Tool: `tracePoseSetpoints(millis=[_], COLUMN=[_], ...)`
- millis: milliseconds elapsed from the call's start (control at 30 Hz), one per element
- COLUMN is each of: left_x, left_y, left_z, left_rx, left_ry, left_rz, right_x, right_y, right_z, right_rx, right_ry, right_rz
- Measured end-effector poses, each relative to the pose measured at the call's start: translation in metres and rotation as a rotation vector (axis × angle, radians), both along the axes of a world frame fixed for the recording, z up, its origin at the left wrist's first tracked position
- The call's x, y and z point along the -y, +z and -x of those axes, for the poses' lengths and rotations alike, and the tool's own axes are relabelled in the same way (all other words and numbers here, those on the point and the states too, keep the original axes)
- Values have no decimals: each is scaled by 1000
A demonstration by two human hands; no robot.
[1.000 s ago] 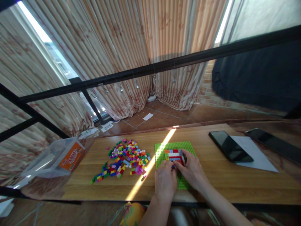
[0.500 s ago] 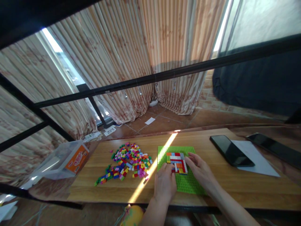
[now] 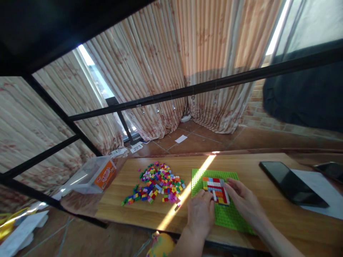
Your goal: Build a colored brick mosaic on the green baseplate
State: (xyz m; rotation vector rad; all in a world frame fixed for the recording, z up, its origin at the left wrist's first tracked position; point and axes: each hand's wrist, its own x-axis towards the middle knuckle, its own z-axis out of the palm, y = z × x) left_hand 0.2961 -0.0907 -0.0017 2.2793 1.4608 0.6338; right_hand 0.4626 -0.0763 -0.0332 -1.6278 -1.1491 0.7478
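Observation:
A flat build of coloured toy building bricks (image 3: 217, 189), in red, white, orange, blue and yellow, lies on a green studded baseplate (image 3: 227, 217). At its lower left edge, the curled fingers of my left hand (image 3: 200, 210) grip it, and their tips are partly hidden. My right hand (image 3: 243, 198) holds the opposite side, with bent fingers and thumb at the upper right edge. Whether a small loose brick is under the fingertips cannot be made out. To the left, a pile of loose bricks (image 3: 160, 182) in many colours is spread over the wooden table (image 3: 118, 210).
A black phone (image 3: 292, 184) lies on white paper (image 3: 332, 203) at the right, with another dark device (image 3: 331, 170) behind. A clear plastic box (image 3: 92, 175) with an orange label stands beyond the table's left end. A black metal bar (image 3: 200, 87) crosses beyond the table.
The view has shifted, so the table and everything on it appear farther right. Both hands stay at the same sides of the brick build, with little visible change.

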Motion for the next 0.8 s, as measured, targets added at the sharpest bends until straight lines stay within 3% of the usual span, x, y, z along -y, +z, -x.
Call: tracePoseSetpoints(millis=[167, 300, 567, 800], left_x=[4, -1, -19, -25], left_y=[6, 9, 5, 11], left_z=[11, 30, 97, 151], left_rx=[50, 112, 67, -29], left_ry=[43, 195, 553, 682], left_rz=[28, 13, -28, -46], right_x=[5, 7, 0, -7], right_y=[11, 14, 2, -14], right_z=[10, 19, 20, 17], right_rx=[289, 373, 594, 796], right_ry=[-25, 38, 93, 77], right_rz=[-89, -143, -172, -228])
